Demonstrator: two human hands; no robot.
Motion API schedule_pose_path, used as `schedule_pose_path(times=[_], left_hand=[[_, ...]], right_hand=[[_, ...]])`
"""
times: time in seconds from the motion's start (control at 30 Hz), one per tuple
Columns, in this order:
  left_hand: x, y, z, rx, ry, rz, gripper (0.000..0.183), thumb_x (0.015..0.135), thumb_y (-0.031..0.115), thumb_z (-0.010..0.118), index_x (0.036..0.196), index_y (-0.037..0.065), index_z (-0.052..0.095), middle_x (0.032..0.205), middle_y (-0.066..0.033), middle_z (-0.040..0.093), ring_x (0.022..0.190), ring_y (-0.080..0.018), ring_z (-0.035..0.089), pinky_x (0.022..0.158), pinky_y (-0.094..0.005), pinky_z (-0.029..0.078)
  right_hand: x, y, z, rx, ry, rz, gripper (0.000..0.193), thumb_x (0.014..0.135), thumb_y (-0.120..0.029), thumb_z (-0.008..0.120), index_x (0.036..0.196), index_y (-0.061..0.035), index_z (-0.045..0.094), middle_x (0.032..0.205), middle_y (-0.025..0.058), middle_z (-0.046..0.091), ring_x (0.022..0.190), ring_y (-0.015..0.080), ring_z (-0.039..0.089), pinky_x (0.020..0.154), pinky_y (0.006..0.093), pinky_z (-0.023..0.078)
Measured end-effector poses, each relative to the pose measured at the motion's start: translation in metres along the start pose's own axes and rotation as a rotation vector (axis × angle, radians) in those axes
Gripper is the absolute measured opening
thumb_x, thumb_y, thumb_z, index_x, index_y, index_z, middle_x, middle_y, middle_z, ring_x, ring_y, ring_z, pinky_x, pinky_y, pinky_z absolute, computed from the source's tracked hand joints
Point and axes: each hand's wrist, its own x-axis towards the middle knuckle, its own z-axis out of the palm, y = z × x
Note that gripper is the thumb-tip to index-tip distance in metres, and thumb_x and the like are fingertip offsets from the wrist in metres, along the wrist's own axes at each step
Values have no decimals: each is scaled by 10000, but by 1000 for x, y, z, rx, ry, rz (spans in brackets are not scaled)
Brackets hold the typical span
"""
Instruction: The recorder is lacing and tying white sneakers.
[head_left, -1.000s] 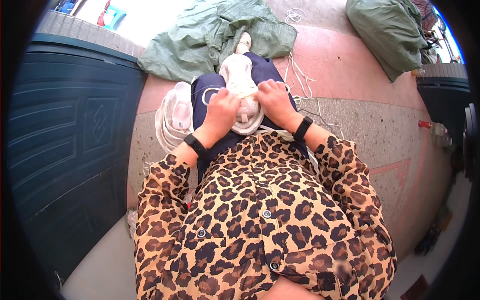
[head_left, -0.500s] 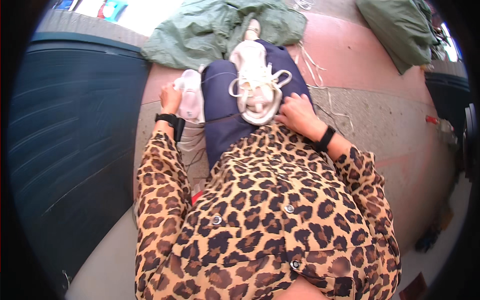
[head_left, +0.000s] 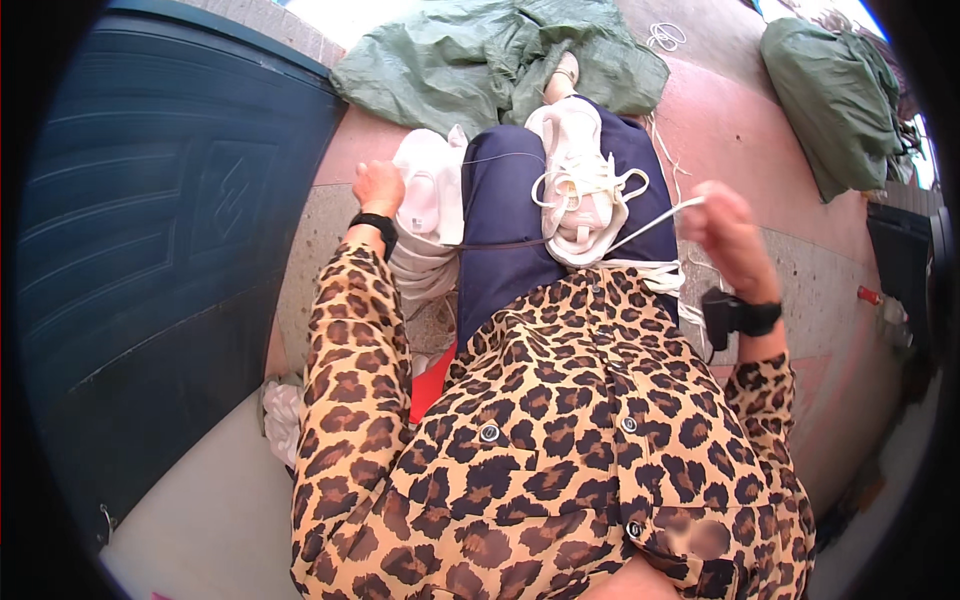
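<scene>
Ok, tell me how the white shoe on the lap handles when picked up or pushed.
The shoe should hold its shape: its near end looks rounded. Its laces may flop, since they loop loosely. Pushed, it might slide off the legs, being unheld.

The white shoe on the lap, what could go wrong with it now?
No hand is on the white shoe, so it might slide off the dark trousers if the legs move. The white cord in the right hand runs close to the shoe's bow loops, so it could perhaps catch on them. It also leads toward other pale cords bunched at the lap, so it may tangle there.
</scene>
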Motion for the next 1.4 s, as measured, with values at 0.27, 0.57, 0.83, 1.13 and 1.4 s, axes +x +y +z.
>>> schedule_pose_path(times=[0.27, 0.57, 0.83, 1.13, 1.4], left_hand=[[-12, -41, -127, -186, 231, -250, 288, 740, 258, 463, 712, 10, 606, 796, -206, 603, 751, -386, 578, 659, -477, 460], [-38, 124, -240, -648, 525, 462, 324, 718, 265, 602, 553, -5, 536, 530, -179, 505, 445, -297, 502, 436, -366, 379], [9, 126, -196, -1532, -64, 619, 196, 883, 164, 478, 809, 4, 564, 776, -2, 548, 732, -83, 497, 666, -227, 411], [-46, 81, 7, -1082, -298, 112, 275, 872, 274, 481, 871, 17, 579, 780, -87, 612, 726, -154, 563, 673, -296, 441], [-59, 71, -129, -1060, -289, 144, 321, 746, 37, 633, 1050, 26, 529, 715, -12, 577, 635, -54, 520, 557, -205, 429]], right_hand=[[-28, -135, -7, 476, -464, -617, 323, 891, -15, 387, 1204, 52, 339, 656, -2, 328, 439, 32, 268, 394, 195, 237], [34, -16, 79, -714, -148, -210, 369, 780, -211, 640, 1080, -20, 542, 963, 26, 564, 696, 85, 511, 598, 209, 433], [86, 34, 93, -196, 70, -312, 310, 812, -203, 595, 1027, 18, 558, 875, 51, 618, 754, 150, 592, 649, 288, 484], [70, 51, 57, 47, 34, -60, 411, 825, -265, 608, 1141, -29, 495, 1004, 15, 563, 861, 91, 539, 669, 221, 461], [40, 88, -12, 180, -203, 25, 462, 820, -244, 613, 1202, -44, 446, 1079, 37, 549, 965, 128, 521, 791, 262, 437]])
